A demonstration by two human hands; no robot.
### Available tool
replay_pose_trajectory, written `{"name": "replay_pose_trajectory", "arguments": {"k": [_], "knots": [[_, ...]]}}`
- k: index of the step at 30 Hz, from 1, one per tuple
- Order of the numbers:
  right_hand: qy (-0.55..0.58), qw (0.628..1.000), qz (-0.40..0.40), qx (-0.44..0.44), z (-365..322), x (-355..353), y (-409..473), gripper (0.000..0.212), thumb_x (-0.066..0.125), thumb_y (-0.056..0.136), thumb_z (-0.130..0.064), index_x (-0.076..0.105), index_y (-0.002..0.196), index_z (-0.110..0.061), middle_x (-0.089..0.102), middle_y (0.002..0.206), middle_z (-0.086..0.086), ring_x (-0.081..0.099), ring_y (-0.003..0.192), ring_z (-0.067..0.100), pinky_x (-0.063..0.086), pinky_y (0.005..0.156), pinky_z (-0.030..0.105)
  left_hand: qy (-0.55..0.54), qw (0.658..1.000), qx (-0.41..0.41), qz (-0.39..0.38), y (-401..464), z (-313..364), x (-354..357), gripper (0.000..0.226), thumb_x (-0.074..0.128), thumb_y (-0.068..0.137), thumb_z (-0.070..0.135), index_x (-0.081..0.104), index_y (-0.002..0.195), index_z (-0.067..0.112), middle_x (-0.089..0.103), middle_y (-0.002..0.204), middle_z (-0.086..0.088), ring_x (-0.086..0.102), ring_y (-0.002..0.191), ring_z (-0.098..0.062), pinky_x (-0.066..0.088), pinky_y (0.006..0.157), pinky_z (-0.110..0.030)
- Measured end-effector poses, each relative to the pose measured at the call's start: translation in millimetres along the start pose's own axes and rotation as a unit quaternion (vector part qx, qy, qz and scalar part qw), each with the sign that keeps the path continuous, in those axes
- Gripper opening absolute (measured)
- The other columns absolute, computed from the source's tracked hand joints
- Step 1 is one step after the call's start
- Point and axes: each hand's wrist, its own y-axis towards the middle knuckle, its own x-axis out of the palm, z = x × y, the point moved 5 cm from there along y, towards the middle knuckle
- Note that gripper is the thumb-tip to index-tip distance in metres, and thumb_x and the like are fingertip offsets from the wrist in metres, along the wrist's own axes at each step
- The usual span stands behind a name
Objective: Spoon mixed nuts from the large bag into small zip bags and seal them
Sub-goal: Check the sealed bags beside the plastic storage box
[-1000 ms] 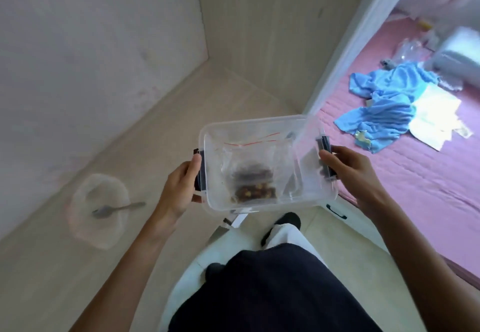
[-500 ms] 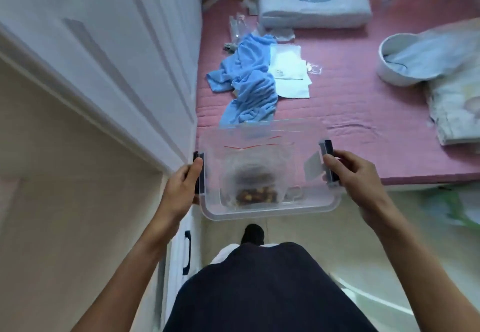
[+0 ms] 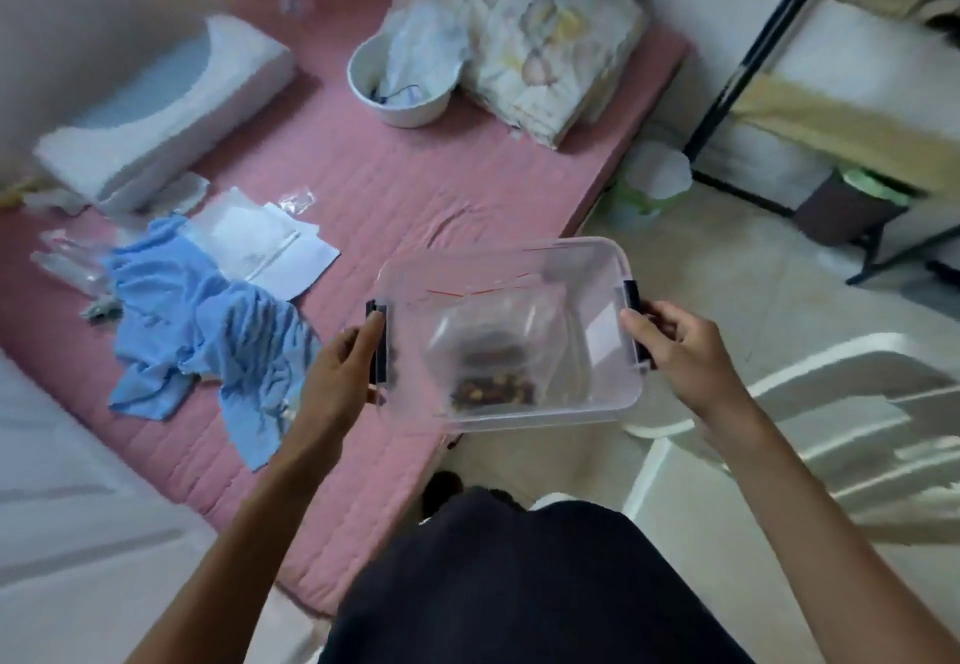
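Observation:
I carry a clear plastic box (image 3: 582,406) in front of my body, held level in the air. My left hand (image 3: 340,370) grips its dark left clip and my right hand (image 3: 680,346) grips the dark right clip. Inside the box lies a clear zip bag (image 3: 493,351) with a red seal line and a small heap of mixed nuts at its bottom. Loose empty clear bags (image 3: 72,258) lie on the pink mattress (image 3: 363,185) at the left. No spoon is in view.
A blue cloth (image 3: 202,331), white papers (image 3: 265,242), a white pillow (image 3: 156,107), a white bowl (image 3: 400,76) and folded bedding (image 3: 545,34) lie on the mattress. A white plastic chair (image 3: 831,429) stands at right, a black-framed rack (image 3: 779,66) behind it.
I have turned right with the box held in both hands. The wooden shelf with the bowl and spoon left the view; the mattress, chair and rack came in.

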Motion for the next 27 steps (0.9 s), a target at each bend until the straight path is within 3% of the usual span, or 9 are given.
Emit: {"name": "replay_pose_trajectory", "arguments": {"k": [4, 10, 13, 17, 21, 24, 27], "knots": [[0.018, 0.995, 0.094, 0.023, 13, -25, -19, 0.015, 0.064, 0.100, -0.031, 0.078, 0.098, -0.026, 0.079, 0.090, -0.004, 0.074, 0.081, 0.009, 0.055, 0.061, 0.018, 0.032, 0.994, 0.042, -0.100, 41, 40, 45, 0.038, 0.056, 0.099, 0.058, 0.074, 0.090, 0.025, 0.069, 0.078, 0.003, 0.060, 0.070, -0.013, 0.050, 0.054, -0.027], [0.051, 0.976, 0.205, 0.050, 28, -64, -28, 0.017, 0.065, 0.095, -0.043, 0.077, 0.095, -0.031, 0.068, 0.075, -0.010, 0.064, 0.071, 0.005, 0.055, 0.062, 0.022, 0.088, 0.966, 0.070, -0.232, 77, 85, 125, 0.050, 0.054, 0.097, 0.062, 0.074, 0.093, 0.016, 0.064, 0.082, -0.003, 0.055, 0.072, -0.015, 0.047, 0.063, -0.032], [0.048, 0.972, 0.218, 0.066, 30, -88, -15, 0.021, 0.063, 0.091, -0.052, 0.075, 0.095, -0.036, 0.064, 0.075, -0.006, 0.062, 0.070, 0.005, 0.054, 0.062, 0.017, 0.109, 0.956, 0.085, -0.259, 94, 105, 170, 0.057, 0.054, 0.100, 0.058, 0.072, 0.096, 0.004, 0.059, 0.077, -0.002, 0.052, 0.069, -0.015, 0.044, 0.058, -0.028], [0.045, 0.970, 0.228, 0.066, 26, -131, 24, 0.016, 0.061, 0.101, -0.042, 0.074, 0.092, -0.040, 0.059, 0.073, -0.006, 0.060, 0.066, 0.004, 0.050, 0.058, 0.011, 0.107, 0.949, 0.103, -0.277, 115, 146, 235, 0.058, 0.053, 0.100, 0.059, 0.069, 0.096, 0.003, 0.057, 0.081, -0.009, 0.050, 0.072, -0.020, 0.041, 0.069, -0.037], [0.030, 0.968, 0.236, 0.085, 15, -173, 69, 0.020, 0.058, 0.101, -0.041, 0.071, 0.093, -0.028, 0.053, 0.065, -0.011, 0.054, 0.063, 0.009, 0.055, 0.063, 0.025, 0.099, 0.954, 0.112, -0.260, 132, 185, 292, 0.062, 0.053, 0.104, 0.055, 0.065, 0.091, -0.005, 0.055, 0.084, -0.013, 0.047, 0.078, -0.025, 0.037, 0.075, -0.040], [0.004, 0.970, 0.232, 0.077, 2, -207, 108, 0.030, 0.053, 0.102, -0.043, 0.064, 0.092, -0.016, 0.049, 0.067, -0.006, 0.052, 0.065, 0.015, 0.049, 0.067, 0.039, 0.088, 0.953, 0.122, -0.262, 147, 211, 333, 0.060, 0.052, 0.104, 0.054, 0.066, 0.093, -0.003, 0.053, 0.083, -0.012, 0.045, 0.078, -0.024, 0.035, 0.075, -0.040], [-0.006, 0.968, 0.238, 0.078, -11, -244, 143, 0.030, 0.051, 0.103, -0.043, 0.060, 0.086, -0.020, 0.049, 0.067, -0.009, 0.051, 0.065, 0.014, 0.047, 0.069, 0.041, 0.095, 0.951, 0.127, -0.265, 160, 238, 374, 0.063, 0.050, 0.105, 0.055, 0.065, 0.095, -0.006, 0.053, 0.084, -0.011, 0.045, 0.078, -0.023, 0.034, 0.075, -0.039]]}}
